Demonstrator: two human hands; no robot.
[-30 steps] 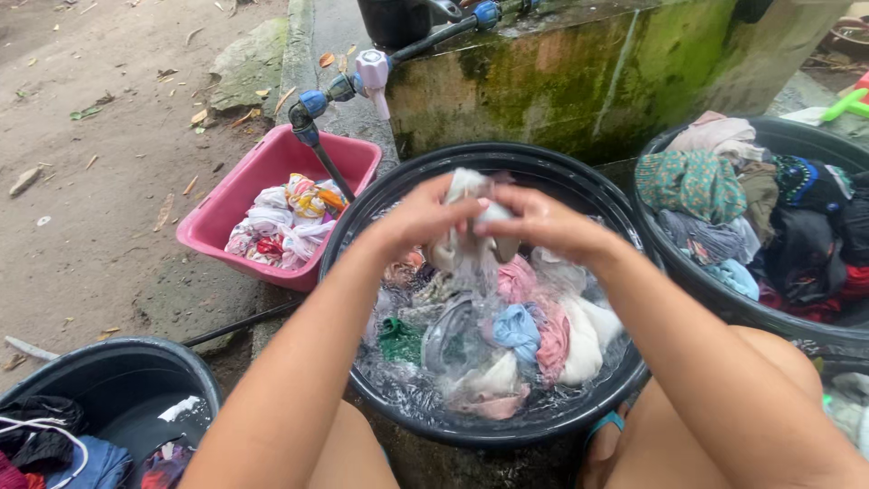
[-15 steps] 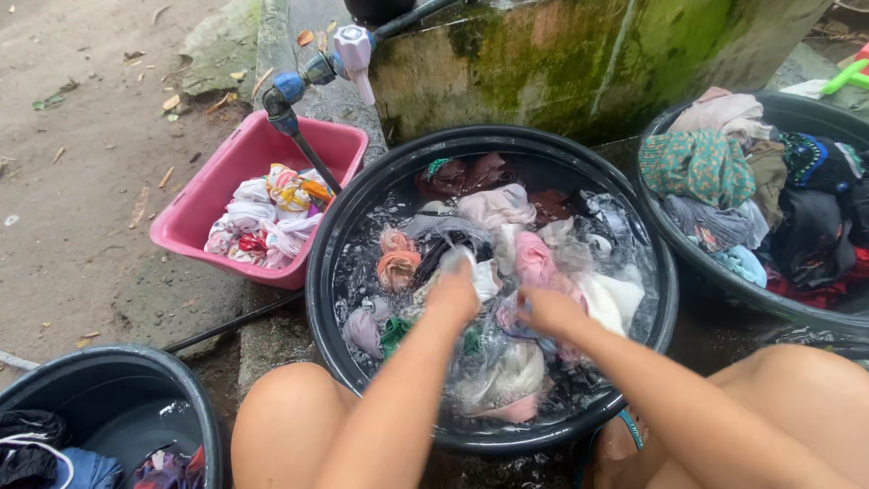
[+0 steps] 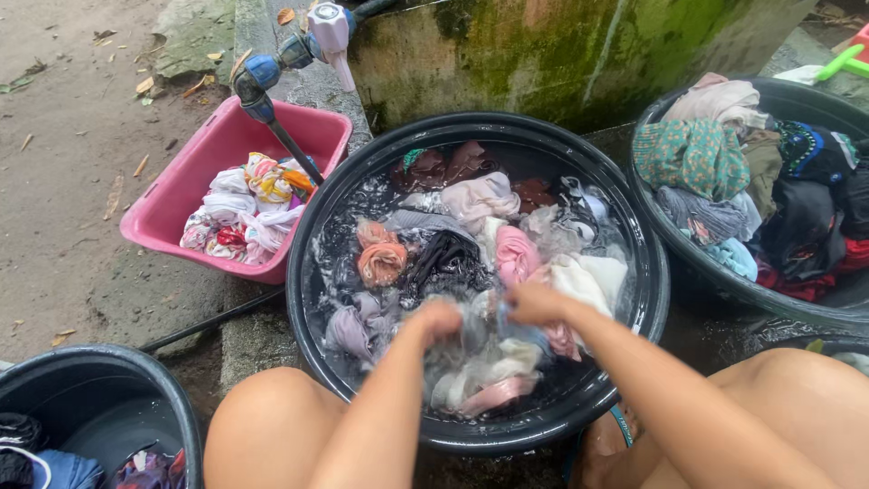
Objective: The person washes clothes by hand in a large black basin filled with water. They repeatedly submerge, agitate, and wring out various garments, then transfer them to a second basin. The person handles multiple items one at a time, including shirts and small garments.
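Note:
A big black wash basin (image 3: 634, 226) holds water and several soaking clothes, pink, white, grey and black. Both my hands are down in its near part. My left hand (image 3: 437, 319) is closed on a pale wet cloth (image 3: 475, 330), and my right hand (image 3: 534, 303) grips the same cloth from the right, close beside the left. A pink garment (image 3: 516, 254) floats just beyond my right hand. An orange-pink bunched cloth (image 3: 380, 261) lies to the left. My bare knees frame the basin's near rim.
A pink tub (image 3: 181, 190) of wrung clothes sits at the left under a blue and white tap (image 3: 299, 45). Another black basin (image 3: 797, 308) piled with dry clothes stands at the right. A dark bucket (image 3: 90, 398) is at bottom left. A mossy concrete wall (image 3: 579, 45) rises behind.
My hands came down from holding a cloth up over the basin into the water at its near side. The view shifted closer and lower over the basin.

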